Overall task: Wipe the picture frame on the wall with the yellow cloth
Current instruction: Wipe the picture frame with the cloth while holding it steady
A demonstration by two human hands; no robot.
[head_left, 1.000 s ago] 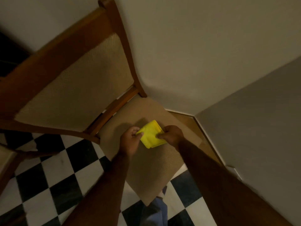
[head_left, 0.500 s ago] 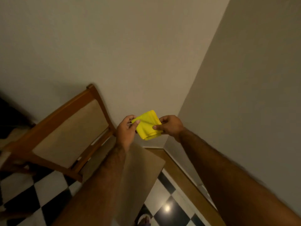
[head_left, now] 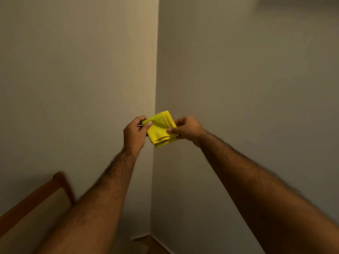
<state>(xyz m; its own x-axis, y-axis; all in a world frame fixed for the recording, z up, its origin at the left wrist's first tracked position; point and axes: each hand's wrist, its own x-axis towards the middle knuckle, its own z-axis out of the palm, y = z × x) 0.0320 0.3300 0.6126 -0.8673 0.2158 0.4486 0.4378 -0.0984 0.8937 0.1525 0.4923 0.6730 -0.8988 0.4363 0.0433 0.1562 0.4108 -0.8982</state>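
Left hand (head_left: pixel 134 133) and right hand (head_left: pixel 187 128) both pinch folded yellow cloth (head_left: pixel 161 130) — picture frame out of view, direction unknown

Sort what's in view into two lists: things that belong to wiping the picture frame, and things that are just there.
Belongs to the job:
- yellow cloth, folded, held in front of the wall corner
- left hand, pinching the cloth's left edge
- right hand, pinching its right edge
- the picture frame itself cannot be made out in this view

Just there:
- wooden chair, lower left
- bare walls
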